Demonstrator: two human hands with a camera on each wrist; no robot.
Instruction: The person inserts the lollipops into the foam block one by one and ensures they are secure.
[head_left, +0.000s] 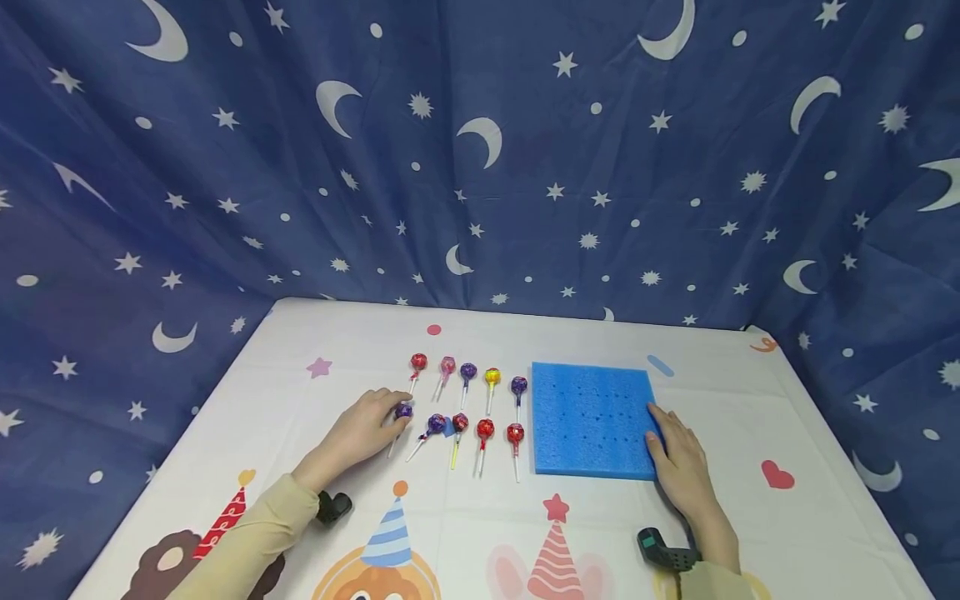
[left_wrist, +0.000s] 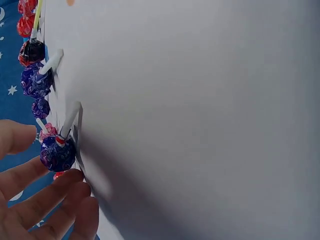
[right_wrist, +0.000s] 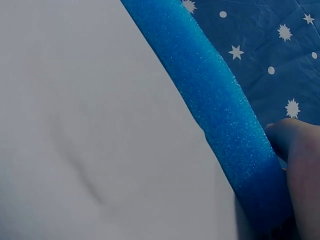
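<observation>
Purple lollipop (head_left: 404, 410) lies between parted thumb and fingers

The purple lollipop is at the left end of the nearer row, its stick pointing toward the person. The left hand (head_left: 367, 427) reaches around it, thumb and fingers apart (whether the fingertips touch the wrapper, I cannot tell). Rightward in that row lie four other lollipops (head_left: 485, 429); five more make a farther row (head_left: 492, 377). Beside both rows sits a blue foam block (head_left: 592, 421), flat and dotted with dark spots. The right hand (head_left: 678, 458) rests at its right edge, fingers loosely extended. Beneath everything is the white-covered counter (head_left: 750, 400).
</observation>
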